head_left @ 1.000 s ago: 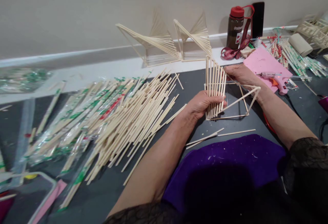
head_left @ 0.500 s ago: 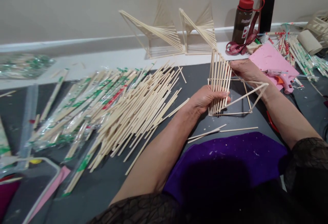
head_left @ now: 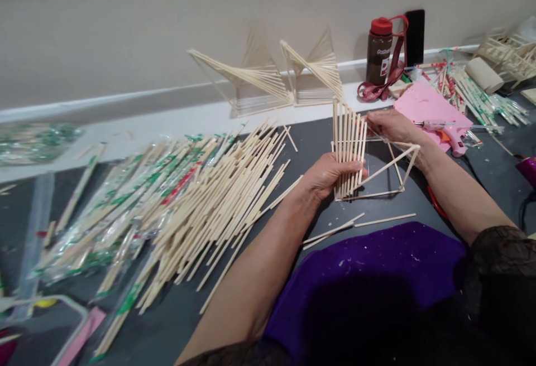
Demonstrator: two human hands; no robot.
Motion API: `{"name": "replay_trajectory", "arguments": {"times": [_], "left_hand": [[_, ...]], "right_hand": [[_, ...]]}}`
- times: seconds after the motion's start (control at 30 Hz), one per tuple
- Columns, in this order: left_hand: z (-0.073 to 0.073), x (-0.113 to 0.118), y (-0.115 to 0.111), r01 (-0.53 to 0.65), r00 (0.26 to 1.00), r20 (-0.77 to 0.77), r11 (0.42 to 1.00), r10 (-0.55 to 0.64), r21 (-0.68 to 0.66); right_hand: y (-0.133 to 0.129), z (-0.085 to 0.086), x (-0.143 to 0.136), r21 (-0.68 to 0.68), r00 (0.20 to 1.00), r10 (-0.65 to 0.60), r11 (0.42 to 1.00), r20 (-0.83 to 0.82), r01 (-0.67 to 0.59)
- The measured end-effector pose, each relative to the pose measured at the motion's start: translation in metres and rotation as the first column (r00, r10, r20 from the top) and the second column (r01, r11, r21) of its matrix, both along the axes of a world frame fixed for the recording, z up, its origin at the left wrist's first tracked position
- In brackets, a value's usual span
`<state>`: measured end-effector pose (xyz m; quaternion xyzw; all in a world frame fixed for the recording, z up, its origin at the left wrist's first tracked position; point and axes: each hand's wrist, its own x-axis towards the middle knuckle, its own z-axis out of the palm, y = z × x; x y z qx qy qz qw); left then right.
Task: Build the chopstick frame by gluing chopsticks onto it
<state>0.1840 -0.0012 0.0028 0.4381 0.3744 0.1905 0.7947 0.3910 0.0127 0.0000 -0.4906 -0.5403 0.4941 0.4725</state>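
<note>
A frame of wooden sticks (head_left: 349, 148), with a row of slats fanned side by side, is held up above the grey table. My left hand (head_left: 329, 175) is closed round the lower part of the slats, the thumb lying across their front. At the upper right corner of the slats, my right hand (head_left: 389, 124) pinches the frame; its fingertips are partly hidden. The frame's open, triangular end reaches right, in front of my right wrist. Several loose sticks (head_left: 385, 219) lie on the table just below it.
Left of me spread bare chopsticks (head_left: 226, 198) and wrapped chopsticks (head_left: 113, 204). Two twisted stick models (head_left: 247, 81) stand against the wall. Behind my right hand are a bottle (head_left: 379, 56), a phone (head_left: 415, 37), a pink sheet (head_left: 427, 101) and a pink glue gun (head_left: 450, 131). Purple cloth (head_left: 377, 254) covers my lap.
The camera view has shifted, so the scene sits lower and a little to the left. Both hands keep their hold on the stick frame, which looks nearly unchanged.
</note>
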Motion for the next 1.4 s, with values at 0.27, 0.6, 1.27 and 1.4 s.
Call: {"name": "replay_trajectory", "arguments": {"times": [0.27, 0.6, 1.27, 1.4], "left_hand": [[-0.001, 0.0, 0.0, -0.003, 1.0, -0.001, 1.0, 0.003, 0.004], [-0.002, 0.0, 0.0, 0.011, 1.0, -0.023, 1.0, -0.01, 0.016], [-0.006, -0.003, 0.003, 0.028, 0.999, -0.046, 0.999, -0.027, 0.015], [-0.007, -0.003, 0.003, 0.031, 0.999, -0.036, 0.999, -0.03, 0.023]], "right_hand": [[-0.007, 0.0, 0.004, -0.014, 0.996, 0.048, 0.999, -0.08, -0.049], [-0.008, 0.004, -0.002, -0.006, 0.993, 0.055, 0.998, -0.1, -0.056], [0.0, -0.01, 0.002, -0.071, 0.981, -0.014, 0.997, -0.194, 0.0], [0.0, -0.009, 0.002, -0.073, 0.98, -0.014, 0.997, -0.198, 0.0]]}}
